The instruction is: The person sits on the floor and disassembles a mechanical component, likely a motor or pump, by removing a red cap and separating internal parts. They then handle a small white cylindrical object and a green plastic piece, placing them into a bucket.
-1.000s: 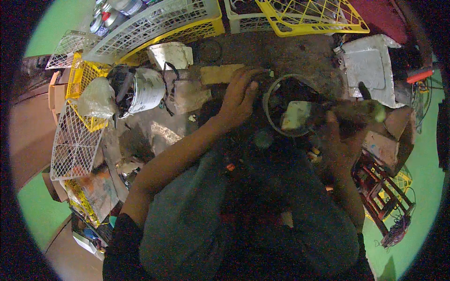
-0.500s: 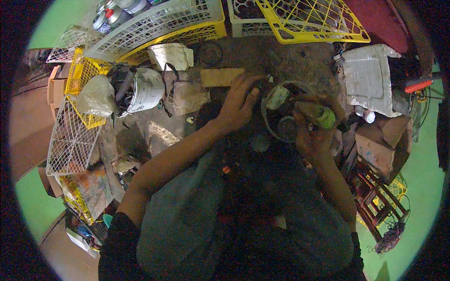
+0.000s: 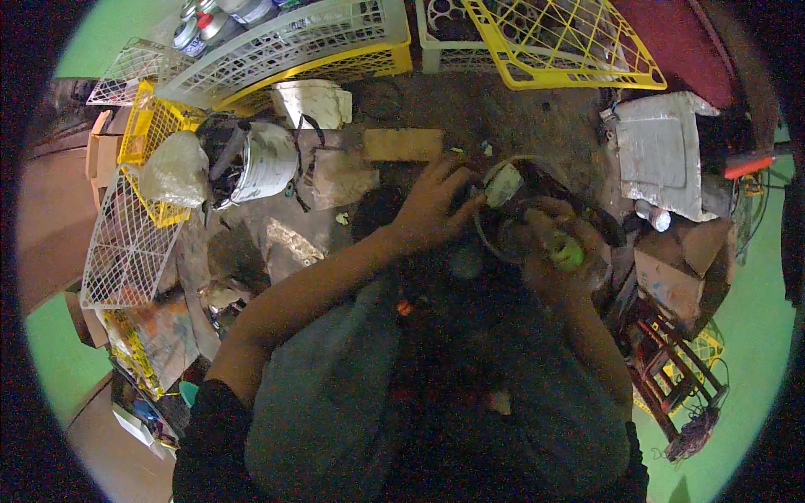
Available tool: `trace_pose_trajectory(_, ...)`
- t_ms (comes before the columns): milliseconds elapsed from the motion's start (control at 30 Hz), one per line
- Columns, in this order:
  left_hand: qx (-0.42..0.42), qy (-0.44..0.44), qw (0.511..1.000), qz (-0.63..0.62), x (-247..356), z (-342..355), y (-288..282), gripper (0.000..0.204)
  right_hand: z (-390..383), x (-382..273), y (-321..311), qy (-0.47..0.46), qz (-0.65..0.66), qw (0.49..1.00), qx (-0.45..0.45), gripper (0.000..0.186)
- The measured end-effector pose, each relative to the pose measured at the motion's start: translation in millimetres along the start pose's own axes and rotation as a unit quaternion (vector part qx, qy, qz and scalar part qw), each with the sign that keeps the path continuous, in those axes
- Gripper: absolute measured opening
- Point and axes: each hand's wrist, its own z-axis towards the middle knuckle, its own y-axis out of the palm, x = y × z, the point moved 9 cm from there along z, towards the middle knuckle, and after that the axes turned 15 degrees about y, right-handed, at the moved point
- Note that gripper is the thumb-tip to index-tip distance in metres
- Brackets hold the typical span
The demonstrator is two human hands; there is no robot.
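Observation:
A round, bucket-like container (image 3: 485, 236) stands in front of me, in deep shadow. My left hand (image 3: 434, 205) is at its left side, the fingers bent around the rim. Over the container's right part is my right hand (image 3: 563, 256), closed on a tool with a bright green rounded handle end (image 3: 568, 254). The tool's other end is hidden by the hand and the dark. A pale rectangular piece (image 3: 503, 185) shows at the container's far left rim. What lies inside is too dark to make out.
A flat yellowish board (image 3: 403, 144) lies beyond my left hand. To the left stands a white bucket (image 3: 267, 164) filled with dark stuff. Plastic crates (image 3: 327, 69) line the back. On the right are a grey-white panel (image 3: 660, 149), a cardboard box (image 3: 668, 281) and a reddish-brown frame (image 3: 671, 365).
My right hand has turned and shifted slightly, and the green handle end now sits lower and further left. My left hand has moved slightly right against the container's rim. The whole view has shifted slightly.

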Motion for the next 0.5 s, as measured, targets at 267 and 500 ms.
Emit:
trace_pose_trajectory(267, -0.027, -0.002, 0.998, -0.048, 2, 3, 6, 0.051, -4, 45, 20, 0.033, 0.332, 0.941, 0.052, 0.035)
trace_pose_trajectory(500, -0.033, -0.002, 0.995, -0.091, -2, -3, 17, 0.059, 7, 17, 15, 0.004, 0.139, 0.99, -0.027, 0.023)
